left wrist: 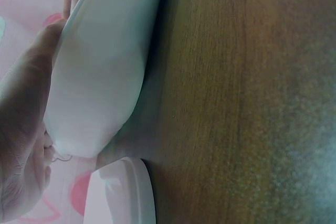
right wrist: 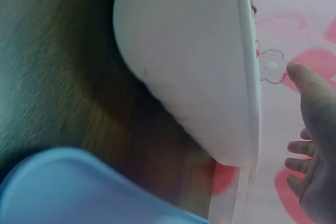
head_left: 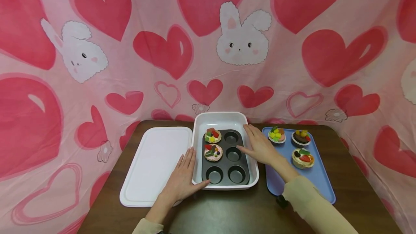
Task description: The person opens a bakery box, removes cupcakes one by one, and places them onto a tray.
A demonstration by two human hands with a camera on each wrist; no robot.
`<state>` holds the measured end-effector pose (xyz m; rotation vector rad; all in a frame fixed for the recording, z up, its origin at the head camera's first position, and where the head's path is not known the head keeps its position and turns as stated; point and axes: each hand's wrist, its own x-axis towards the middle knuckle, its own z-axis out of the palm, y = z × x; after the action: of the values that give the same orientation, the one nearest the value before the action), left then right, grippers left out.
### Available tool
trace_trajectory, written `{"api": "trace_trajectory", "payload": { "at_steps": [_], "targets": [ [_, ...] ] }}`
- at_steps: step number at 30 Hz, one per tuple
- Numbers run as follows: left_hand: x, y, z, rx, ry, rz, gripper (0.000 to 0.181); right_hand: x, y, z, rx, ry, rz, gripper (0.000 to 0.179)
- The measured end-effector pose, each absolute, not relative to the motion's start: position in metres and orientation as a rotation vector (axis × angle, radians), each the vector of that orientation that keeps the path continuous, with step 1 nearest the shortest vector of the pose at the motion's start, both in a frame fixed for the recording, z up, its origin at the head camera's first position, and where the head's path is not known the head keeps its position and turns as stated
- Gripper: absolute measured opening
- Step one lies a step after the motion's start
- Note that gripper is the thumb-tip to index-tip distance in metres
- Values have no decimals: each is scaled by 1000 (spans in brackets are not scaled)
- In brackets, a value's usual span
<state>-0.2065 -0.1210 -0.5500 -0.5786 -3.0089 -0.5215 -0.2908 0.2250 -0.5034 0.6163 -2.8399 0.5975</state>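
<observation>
A white rectangular tub point(head_left: 220, 120) stands mid-table with a dark muffin tin point(head_left: 224, 157) inside. Two fruit tarts, one at the back point(head_left: 212, 135) and one in front of it point(head_left: 213, 152), sit in the tin's left cups. My left hand point(head_left: 183, 176) lies along the tub's left side, fingers straight, thumb over the front rim. Above the right rim is my right hand point(head_left: 260, 144), its fingers extended and thumb reaching over the tin. In the right wrist view, the right hand point(right wrist: 317, 145) appears apart from the tub's wall point(right wrist: 189, 61) and holds nothing.
Left of the tub lies a white lid point(head_left: 156, 165). A blue tray point(head_left: 316, 176) at the right bears a tart with yellow and green topping point(head_left: 277, 135), a chocolate tart point(head_left: 301, 138) and a strawberry tart point(head_left: 303, 158). A heart-patterned cloth point(head_left: 201, 60) hangs behind the brown table point(head_left: 227, 212).
</observation>
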Motion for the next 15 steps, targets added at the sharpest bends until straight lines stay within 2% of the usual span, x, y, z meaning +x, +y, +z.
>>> {"api": "trace_trajectory", "payload": {
  "at_steps": [15],
  "targets": [
    [-207,-122,-551,-583,-3004,-514,125,-306,188,-493,701,-3041,750,99]
  ]
}}
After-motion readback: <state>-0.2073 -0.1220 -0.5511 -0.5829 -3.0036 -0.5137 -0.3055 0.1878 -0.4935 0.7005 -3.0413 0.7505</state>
